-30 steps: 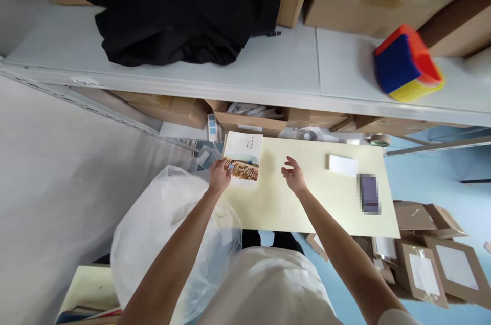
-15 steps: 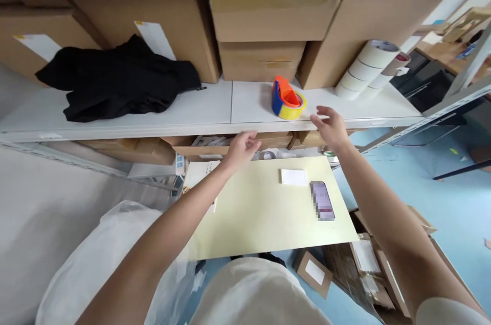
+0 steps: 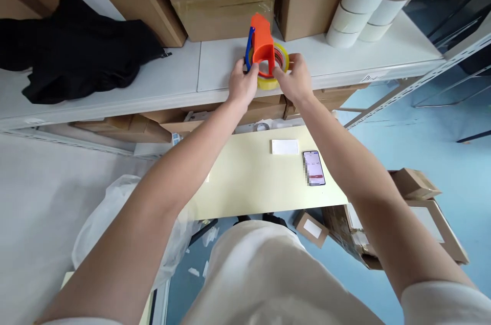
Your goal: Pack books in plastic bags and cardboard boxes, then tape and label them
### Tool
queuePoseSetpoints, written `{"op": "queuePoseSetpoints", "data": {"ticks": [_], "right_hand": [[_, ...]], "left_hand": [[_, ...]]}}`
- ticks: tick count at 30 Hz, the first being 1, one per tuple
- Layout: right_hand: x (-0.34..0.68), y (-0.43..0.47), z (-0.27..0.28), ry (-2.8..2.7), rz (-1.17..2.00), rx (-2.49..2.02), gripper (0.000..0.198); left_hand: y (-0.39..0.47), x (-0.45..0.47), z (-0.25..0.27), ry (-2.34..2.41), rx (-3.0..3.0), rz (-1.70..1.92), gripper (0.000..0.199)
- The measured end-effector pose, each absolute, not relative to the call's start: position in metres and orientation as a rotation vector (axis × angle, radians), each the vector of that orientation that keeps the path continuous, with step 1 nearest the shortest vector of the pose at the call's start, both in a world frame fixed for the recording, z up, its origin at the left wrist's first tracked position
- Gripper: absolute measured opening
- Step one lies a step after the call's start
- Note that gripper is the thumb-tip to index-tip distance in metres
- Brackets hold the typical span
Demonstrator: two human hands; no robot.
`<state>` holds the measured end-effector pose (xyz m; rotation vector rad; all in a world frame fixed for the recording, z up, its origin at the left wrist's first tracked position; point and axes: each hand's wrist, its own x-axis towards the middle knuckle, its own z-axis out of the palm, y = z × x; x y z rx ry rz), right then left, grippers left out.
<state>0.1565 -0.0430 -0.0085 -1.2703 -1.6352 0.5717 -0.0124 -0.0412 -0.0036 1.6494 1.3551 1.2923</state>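
Observation:
An orange and blue tape dispenser (image 3: 262, 38) with a yellow roll of tape stands at the front of the white shelf (image 3: 218, 64). My left hand (image 3: 243, 81) grips its left side, thumb in front. On the right side, my right hand (image 3: 296, 78) has its fingers round the yellow tape roll (image 3: 269, 83), the thumb over the front. Both forearms reach up over the pale yellow table (image 3: 245, 176). On that table lie a white rectangular card or box (image 3: 285, 147) and a phone (image 3: 314, 168) with its screen lit.
Black cloth (image 3: 84, 53) lies on the shelf at left. Cardboard boxes (image 3: 226, 7) line its back, with stacked tape rolls (image 3: 355, 7) at right. More boxes (image 3: 422, 217) stand on the blue floor at right. A translucent plastic bag (image 3: 111, 212) is at lower left.
Both hands have moved up to the tape dispenser and closed on it from either side. The dispenser has turned to face me more. My view has shifted closer to the shelf.

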Motion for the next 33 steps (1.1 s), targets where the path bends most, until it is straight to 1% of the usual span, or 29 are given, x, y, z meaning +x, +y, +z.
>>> {"op": "queuePoseSetpoints", "data": {"ticks": [2, 3, 6, 7, 9, 12, 15, 20, 27, 31, 33], "right_hand": [[0.164, -0.1, -0.013, -1.657, 0.485, -1.26, 0.052], [0.167, -0.133, -0.02, -1.654, 0.46, -1.294, 0.053], [0.173, -0.227, -0.065, -1.612, 0.501, -1.449, 0.061], [0.174, -0.253, -0.086, -1.591, 0.538, -1.518, 0.063], [0.175, -0.294, -0.132, -1.569, 0.62, -1.677, 0.06], [0.177, -0.33, -0.188, -1.58, 0.766, -1.91, 0.056], [0.183, -0.346, -0.218, -1.6, 0.874, -2.082, 0.057], [0.195, -0.346, -0.236, -1.618, 0.895, -2.142, 0.059], [0.201, -0.338, -0.25, -1.546, 0.925, -2.139, 0.064], [0.202, -0.338, -0.246, -1.565, 0.953, -2.145, 0.066], [0.207, -0.339, -0.24, -1.593, 0.939, -2.197, 0.065]], "left_hand": [[-0.094, -0.008, -0.01, 1.279, 1.632, 1.352, 0.05], [-0.125, -0.005, -0.017, 1.261, 1.611, 1.364, 0.049], [-0.212, 0.006, -0.058, 1.313, 1.513, 1.294, 0.044], [-0.236, 0.01, -0.077, 1.357, 1.472, 1.225, 0.042], [-0.272, 0.017, -0.119, 1.45, 1.398, 1.037, 0.036], [-0.301, 0.025, -0.176, 1.547, 1.264, 0.709, 0.033], [-0.313, 0.031, -0.212, 1.572, 1.177, 0.56, 0.035], [-0.316, 0.04, -0.24, 1.548, 1.128, 0.529, 0.036], [-0.313, 0.048, -0.253, 1.507, 1.109, 0.542, 0.043], [-0.312, 0.05, -0.254, 1.477, 1.097, 0.542, 0.047], [-0.314, 0.049, -0.254, 1.514, 1.075, 0.524, 0.053]]}}
